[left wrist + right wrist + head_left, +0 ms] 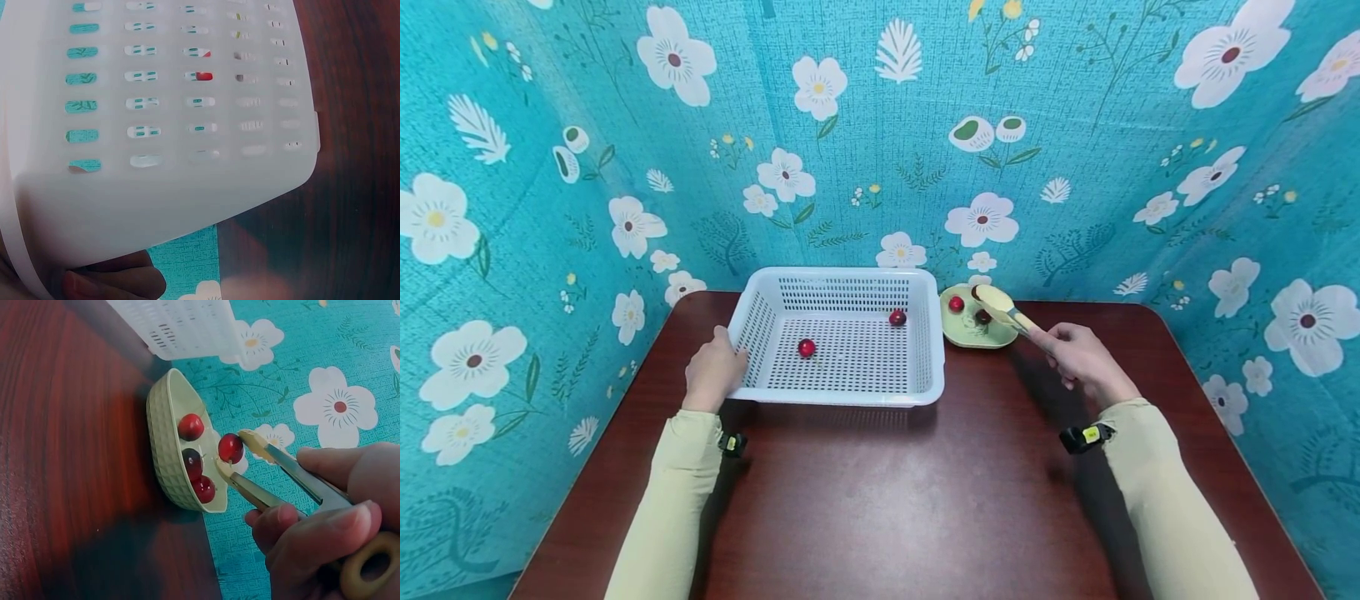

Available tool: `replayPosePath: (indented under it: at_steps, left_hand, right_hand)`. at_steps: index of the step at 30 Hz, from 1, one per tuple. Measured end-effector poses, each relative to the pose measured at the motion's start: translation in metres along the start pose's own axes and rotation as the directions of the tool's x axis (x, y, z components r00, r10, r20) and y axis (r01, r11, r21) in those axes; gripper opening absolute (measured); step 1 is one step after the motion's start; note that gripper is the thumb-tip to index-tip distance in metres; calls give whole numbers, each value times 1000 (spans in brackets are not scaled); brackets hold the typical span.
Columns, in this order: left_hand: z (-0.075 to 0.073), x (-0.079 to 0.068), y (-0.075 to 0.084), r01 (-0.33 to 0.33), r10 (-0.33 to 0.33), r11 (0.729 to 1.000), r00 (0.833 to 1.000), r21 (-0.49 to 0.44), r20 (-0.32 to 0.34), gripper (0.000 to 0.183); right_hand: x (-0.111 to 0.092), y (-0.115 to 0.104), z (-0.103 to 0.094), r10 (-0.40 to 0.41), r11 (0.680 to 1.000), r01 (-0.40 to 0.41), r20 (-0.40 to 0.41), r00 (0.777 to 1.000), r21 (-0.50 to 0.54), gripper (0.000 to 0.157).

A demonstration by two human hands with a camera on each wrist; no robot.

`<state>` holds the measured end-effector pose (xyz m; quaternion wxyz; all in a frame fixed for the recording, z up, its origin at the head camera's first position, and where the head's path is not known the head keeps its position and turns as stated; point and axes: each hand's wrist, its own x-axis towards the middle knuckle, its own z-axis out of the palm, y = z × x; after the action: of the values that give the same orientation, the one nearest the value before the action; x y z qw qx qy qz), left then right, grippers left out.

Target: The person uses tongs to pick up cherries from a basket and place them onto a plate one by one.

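On the brown table stands a white basket, and the left hand grips its side at nine o'clock. Just beside this basket, at three o'clock, is a green dish. The right hand has its fingers curled around the tongs, whose tips are narrowed onto the held cherry. This one lies at ten o'clock from those fingers, over the dish in the head view. Three cherries lie in the dish; two more cherries are in the basket, at nine and two o'clock from its middle. I judge the step to be a transfer by tongs; its direction I cannot tell. The next move would call for steady, gentle squeezing, then a low release.
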<state>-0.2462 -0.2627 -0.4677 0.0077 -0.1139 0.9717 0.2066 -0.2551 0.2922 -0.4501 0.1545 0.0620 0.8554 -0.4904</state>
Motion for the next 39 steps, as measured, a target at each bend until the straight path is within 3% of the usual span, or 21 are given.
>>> replayPosePath:
  at_steps: [9, 17, 27, 39]
  left_hand:
    - [0, 0, 0, 0, 0, 1000, 1000, -9, 2, 43]
    - [-1, -1, 1, -3, 3, 1000, 1000, -2, -2, 42]
    - [1, 0, -1, 4, -4, 1000, 1000, 5, 7, 43]
    - [2, 2, 0, 10, -10, 1000, 1000, 8, 5, 43]
  right_hand:
    - [4, 1, -1, -6, 1000, 6, 5, 1000, -2, 51]
    - [-1, -4, 10, -32, 999, 32, 64, 997, -3, 49]
    - [5, -1, 25, 4, 999, -1, 78, 997, -40, 52]
    - [4, -7, 29, 26, 998, -21, 99, 995, -55, 52]
